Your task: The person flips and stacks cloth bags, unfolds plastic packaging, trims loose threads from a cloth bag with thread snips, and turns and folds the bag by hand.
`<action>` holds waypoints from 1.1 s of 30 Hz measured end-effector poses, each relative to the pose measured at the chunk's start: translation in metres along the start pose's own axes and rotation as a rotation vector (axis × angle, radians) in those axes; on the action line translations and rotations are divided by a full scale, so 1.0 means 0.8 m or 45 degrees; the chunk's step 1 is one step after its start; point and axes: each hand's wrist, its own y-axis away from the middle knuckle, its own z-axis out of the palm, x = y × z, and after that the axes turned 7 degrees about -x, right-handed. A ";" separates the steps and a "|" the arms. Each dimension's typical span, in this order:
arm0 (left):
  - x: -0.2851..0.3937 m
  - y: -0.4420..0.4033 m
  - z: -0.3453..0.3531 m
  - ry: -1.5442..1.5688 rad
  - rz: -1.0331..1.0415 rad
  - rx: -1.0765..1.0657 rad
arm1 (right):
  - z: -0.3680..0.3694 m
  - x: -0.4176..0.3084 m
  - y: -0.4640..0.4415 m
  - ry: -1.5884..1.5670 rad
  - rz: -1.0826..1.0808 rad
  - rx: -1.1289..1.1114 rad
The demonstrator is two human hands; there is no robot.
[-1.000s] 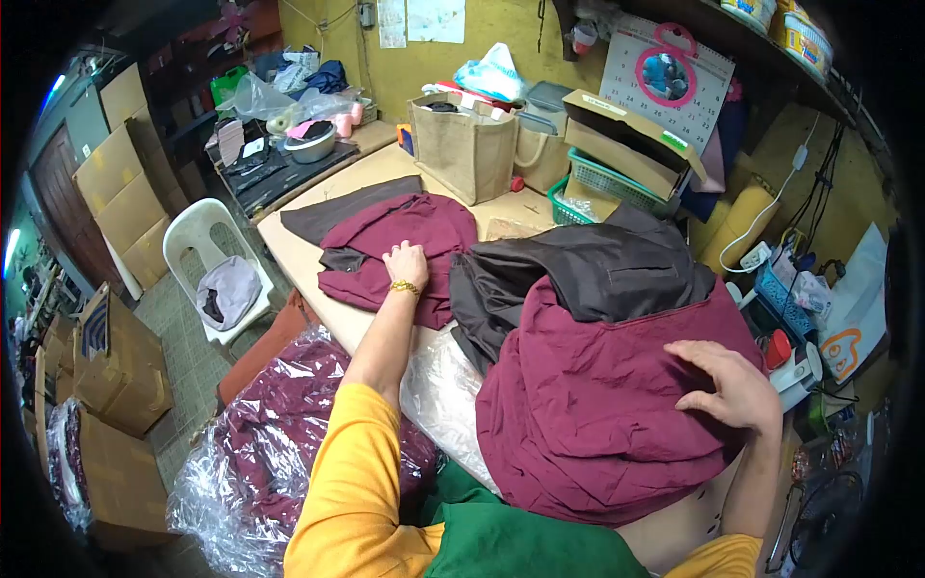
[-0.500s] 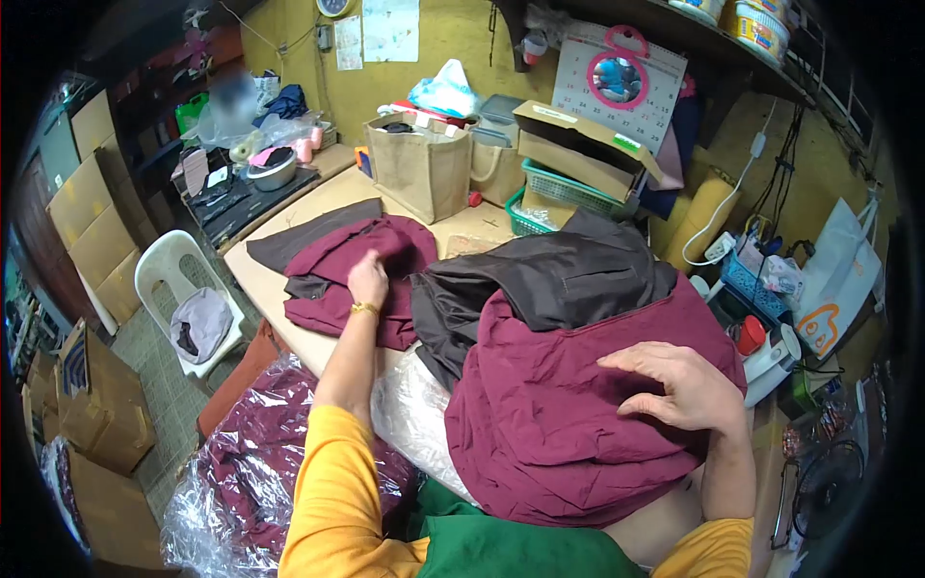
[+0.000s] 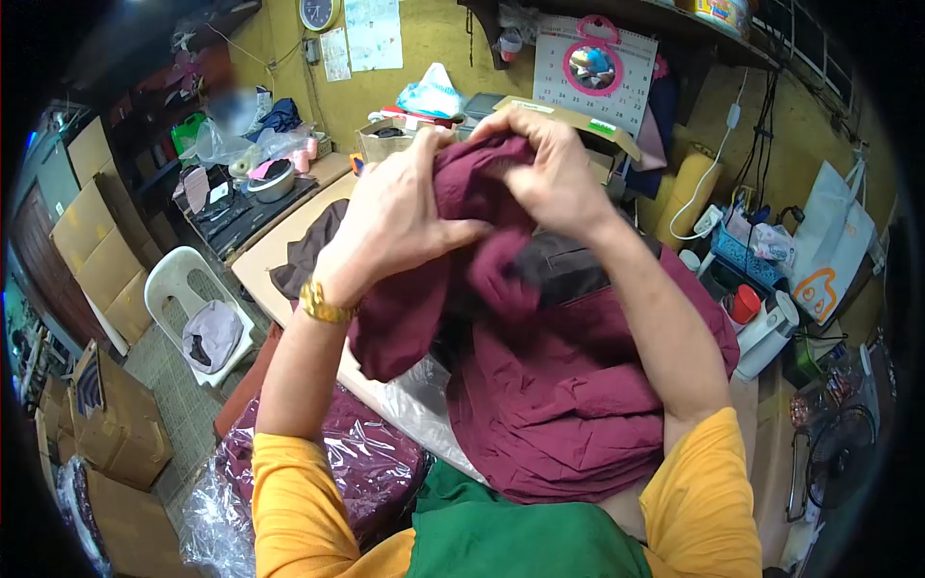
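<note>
Raised above the table, a maroon garment (image 3: 405, 313) hangs bunched between both hands, partly blurred. My left hand (image 3: 390, 207), with a gold bracelet at the wrist, grips its left side. My right hand (image 3: 554, 173) is closed on its upper right part, fingers curled over the cloth. Below and to the right lies a large maroon and dark grey garment (image 3: 568, 414), heaped on the table. Dark grey cloth (image 3: 306, 252) shows at the left, behind my left forearm.
Plastic-wrapped maroon cloth (image 3: 371, 462) lies at the lower left. A white chair (image 3: 173, 279) stands beyond it. Behind the hands are a cardboard box (image 3: 568, 118) and a bag (image 3: 381, 140). A blue basket (image 3: 737, 260) and red cup (image 3: 744, 303) sit at right.
Both hands have come up and together. The smaller maroon garment has been lifted off the table, and my right hand has moved from the large garment to hold it. The view has shifted slightly.
</note>
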 end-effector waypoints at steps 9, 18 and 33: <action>-0.210 0.130 -0.010 0.649 -0.450 -0.074 | -0.096 0.018 0.045 -0.193 0.616 -0.220; -0.195 0.023 -0.111 1.234 -0.636 -0.085 | -0.127 0.027 0.002 -0.753 0.866 -0.354; 0.035 0.001 -0.099 0.546 0.290 0.148 | -0.338 -0.062 0.075 1.019 -0.255 0.436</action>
